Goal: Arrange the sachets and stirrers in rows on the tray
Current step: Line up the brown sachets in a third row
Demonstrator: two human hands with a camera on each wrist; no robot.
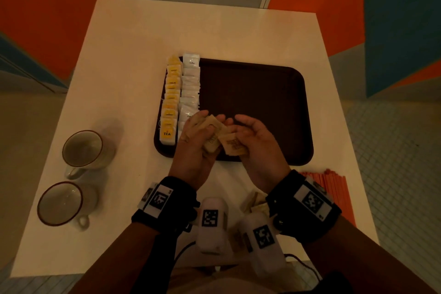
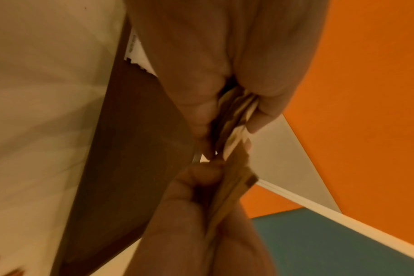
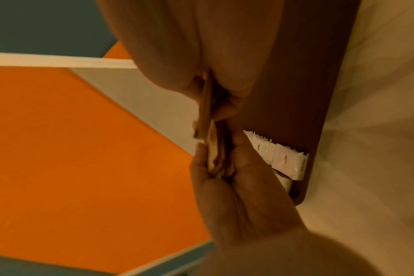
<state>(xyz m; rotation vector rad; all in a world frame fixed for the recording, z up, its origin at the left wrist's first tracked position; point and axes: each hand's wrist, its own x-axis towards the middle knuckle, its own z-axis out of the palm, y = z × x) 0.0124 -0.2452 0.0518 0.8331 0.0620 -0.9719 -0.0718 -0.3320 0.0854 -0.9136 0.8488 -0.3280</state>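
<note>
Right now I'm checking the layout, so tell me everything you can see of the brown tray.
The brown tray is a dark rounded-corner rectangle with a raised rim, plastic by its look, lying flat on the white table. Yellow tea sachets and white coffee sachets line its left side in two rows; the rest is bare. Both hands hover over its near edge.

Dim, warm amber lighting throughout. Head view: wide-angle bowing toward the edges; table (image 1: 133,59) brightest at 12 o'clock, the cups (image 1: 82,148) casting faint shadows toward 1 o'clock, perhaps from a source behind the wearer. Wrist views: motion blur, near skin out of focus, straight lines bent at the margins.
</note>
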